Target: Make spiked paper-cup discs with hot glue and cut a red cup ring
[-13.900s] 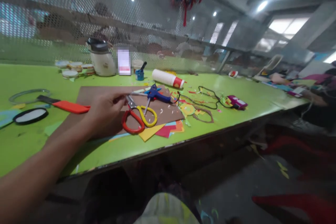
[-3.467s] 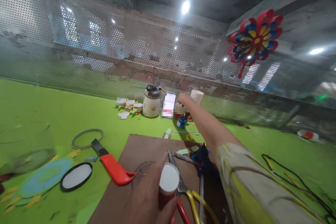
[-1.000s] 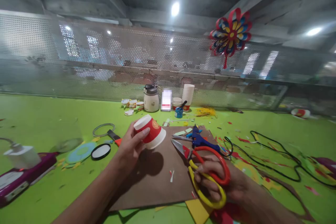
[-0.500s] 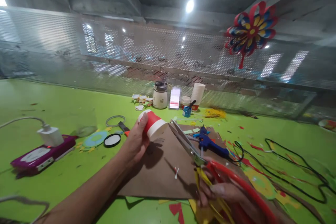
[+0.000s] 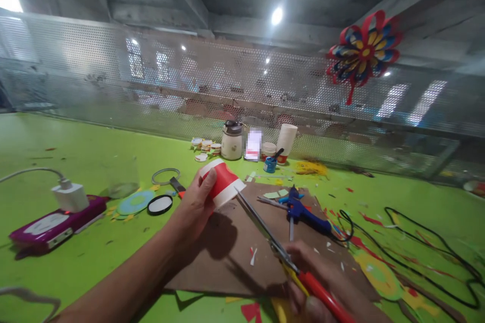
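Observation:
My left hand grips a red and white paper cup, tilted on its side above a brown cardboard sheet. My right hand holds red and yellow scissors. Their blades point up and left, and the tip touches the cup's white rim. A blue glue gun lies on the cardboard to the right of the blades.
A purple power strip with a white plug lies at the left of the green table. A black-rimmed lens, a stack of cups, a jar and a black cable lie around. A mesh screen stands behind.
My right hand has lifted the scissors off the cardboard and brought their tip up to the cup's rim. My left hand keeps the cup raised.

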Available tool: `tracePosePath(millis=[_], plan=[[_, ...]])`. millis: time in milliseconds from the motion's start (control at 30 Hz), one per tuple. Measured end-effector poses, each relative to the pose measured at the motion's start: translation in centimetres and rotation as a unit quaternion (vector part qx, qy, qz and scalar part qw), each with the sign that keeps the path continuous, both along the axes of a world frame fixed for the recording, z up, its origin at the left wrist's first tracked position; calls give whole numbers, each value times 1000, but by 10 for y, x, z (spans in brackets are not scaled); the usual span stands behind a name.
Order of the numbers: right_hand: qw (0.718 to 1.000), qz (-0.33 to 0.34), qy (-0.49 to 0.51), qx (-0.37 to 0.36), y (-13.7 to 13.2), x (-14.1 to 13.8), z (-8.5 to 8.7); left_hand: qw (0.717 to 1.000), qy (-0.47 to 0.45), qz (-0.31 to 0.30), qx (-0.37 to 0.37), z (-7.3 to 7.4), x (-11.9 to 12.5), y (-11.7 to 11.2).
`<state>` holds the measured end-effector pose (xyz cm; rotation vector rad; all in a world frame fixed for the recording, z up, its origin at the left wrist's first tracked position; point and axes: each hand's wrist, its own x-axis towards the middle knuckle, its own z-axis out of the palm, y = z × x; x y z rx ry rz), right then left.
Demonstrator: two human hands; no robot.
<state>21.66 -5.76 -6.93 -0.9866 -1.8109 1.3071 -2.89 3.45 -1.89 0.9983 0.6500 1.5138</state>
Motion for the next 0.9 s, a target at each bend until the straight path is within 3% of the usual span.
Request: tracePosePath(millis=[133, 267, 500, 733, 900], plan=[[999, -4, -19, 46, 1, 3, -4, 1000, -6, -18, -11, -4, -1, 0], [998, -29, -45, 39, 3, 3, -9, 999, -6, -44, -17, -8, 1, -1], [999, 9, -29, 32, -1, -5, 3, 998, -21, -55, -20, -10, 6, 0], [998, -20, -18, 52, 2, -3, 6, 993, -29, -103, -42, -6, 2, -6], [994, 8, 106, -38, 11, -5, -14, 993, -25, -109, -41, -5, 0, -7]])
